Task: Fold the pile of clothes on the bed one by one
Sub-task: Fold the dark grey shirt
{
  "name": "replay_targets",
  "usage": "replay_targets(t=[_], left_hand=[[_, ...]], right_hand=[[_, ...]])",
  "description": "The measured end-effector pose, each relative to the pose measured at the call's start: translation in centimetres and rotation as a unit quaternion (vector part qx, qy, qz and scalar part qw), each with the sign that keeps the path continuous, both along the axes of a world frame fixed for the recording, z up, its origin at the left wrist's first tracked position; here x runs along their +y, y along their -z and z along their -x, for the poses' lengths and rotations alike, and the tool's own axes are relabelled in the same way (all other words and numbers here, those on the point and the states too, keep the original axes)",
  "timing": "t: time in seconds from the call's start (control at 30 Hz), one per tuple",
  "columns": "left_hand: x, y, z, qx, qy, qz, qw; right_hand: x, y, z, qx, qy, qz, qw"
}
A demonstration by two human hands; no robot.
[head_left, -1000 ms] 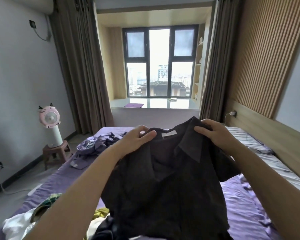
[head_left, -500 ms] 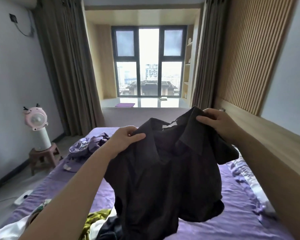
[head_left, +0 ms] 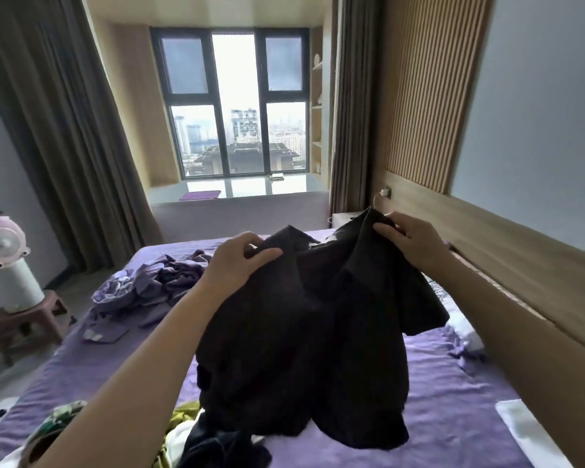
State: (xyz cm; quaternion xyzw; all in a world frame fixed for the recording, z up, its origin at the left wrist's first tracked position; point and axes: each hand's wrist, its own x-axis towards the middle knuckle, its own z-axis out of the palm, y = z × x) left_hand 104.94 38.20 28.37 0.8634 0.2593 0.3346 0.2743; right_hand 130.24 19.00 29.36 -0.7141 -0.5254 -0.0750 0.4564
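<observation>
A purple-sheeted bed (head_left: 453, 383) is filling the lower frame, running toward a city-view window (head_left: 230, 106), as a person is holding up a dark collared shirt (head_left: 304, 339) above it. The shirt is hanging in the air from its shoulders, collar uppermost, its hem trailing just over the pile of clothes (head_left: 183, 430) bunched at the near edge of the mattress. A second heap of lilac garments (head_left: 149, 285) is lying well apart, toward the far left of the bed.

The left hand (head_left: 237, 265) is gripping the shirt's left shoulder, thumb across the front and fingers curled behind the fabric. The right hand (head_left: 409, 241) is pinching the other shoulder near the collar, fingers curled over the top edge.

The step appears to be shaking the shirt out ahead of laying it flat. Doing it well likely means keeping both grips at matching points on the shoulder seams, drawing the hands apart until the cloth is hanging square, then lowering it onto the bare stretch of sheet to the right, clear of the pile, so sleeves and hem are spreading without creases.
</observation>
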Motion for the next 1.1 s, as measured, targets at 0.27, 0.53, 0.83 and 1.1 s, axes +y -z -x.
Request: replay_targets(t=[0.27, 0.53, 0.83, 1.1], left_hand=[[-3.2, 2.8, -1.4, 0.082, 0.081, 0.074, 0.991], [-6.2, 7.1, -3.1, 0.197, 0.134, 0.206, 0.949], [-5.6, 12.9, -8.2, 0.402, 0.104, 0.346, 0.841], [-5.2, 25.3, -16.0, 0.373, 0.01, 0.294, 0.88]], right_hand=[[-4.9, 3.8, -0.2, -0.012, 0.07, 0.066, 0.995], [-8.5, 6.8, -1.4, -0.048, 0.066, 0.178, 0.981], [-6.9, 11.4, -7.3, 0.026, -0.018, 0.415, 0.909], [-4.3, 24.2, -15.8, 0.158, -0.033, 0.428, 0.889]])
